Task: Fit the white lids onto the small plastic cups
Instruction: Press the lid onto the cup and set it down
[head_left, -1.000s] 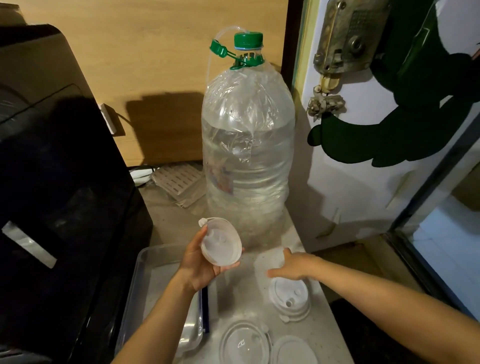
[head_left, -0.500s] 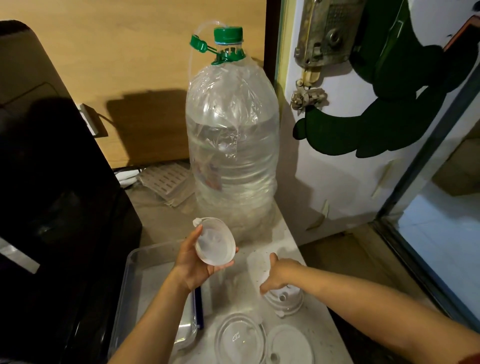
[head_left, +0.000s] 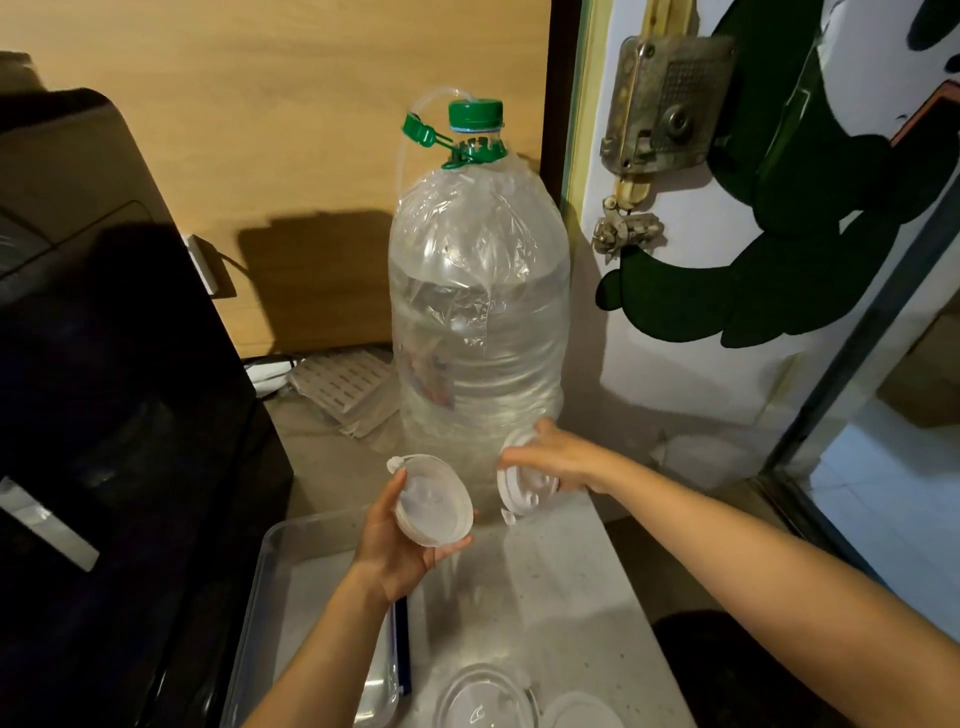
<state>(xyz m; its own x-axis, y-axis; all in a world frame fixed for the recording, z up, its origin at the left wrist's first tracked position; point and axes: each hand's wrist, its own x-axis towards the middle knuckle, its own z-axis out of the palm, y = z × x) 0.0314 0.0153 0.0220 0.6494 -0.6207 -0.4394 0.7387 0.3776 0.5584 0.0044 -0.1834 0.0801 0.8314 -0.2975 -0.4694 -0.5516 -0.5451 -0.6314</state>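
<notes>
Setting: a speckled stone counter (head_left: 561, 597) is running between a black appliance (head_left: 104, 415) on the left and a white door (head_left: 675, 364) on the right, with a wooden wall behind.

Left hand (head_left: 395, 545): fingers are wrapping around a small plastic cup (head_left: 434, 501), gripping it by the rim and underside. The cup is being held above the counter, tilted so its open mouth is facing up and toward the right. It appears empty.

Right hand (head_left: 556, 460): fingers are closing on a white lid (head_left: 522, 491), pinching it along its upper edge. The lid is hanging nearly on edge, its face turned toward the cup, a small tab pointing down.

Key relation: the lid is lying just to the right of the cup's mouth, near but apart, at about the same height. The two faces are roughly opposing each other, so the coming move probably calls for bringing the lid leftward and squaring it to the rim before pressing.

Other items:
- Large water bottle (head_left: 478, 322), green cap on, standing upright just behind both hands, partly filled with clear water.
- Clear tray (head_left: 270, 571), lower left, holding a blue-edged item; contents otherwise unclear.
- Clear round container (head_left: 483, 701) and another white lid piece (head_left: 582, 714), lying at the bottom edge, partly cropped.

Progress: this lid is not yet seated.
</notes>
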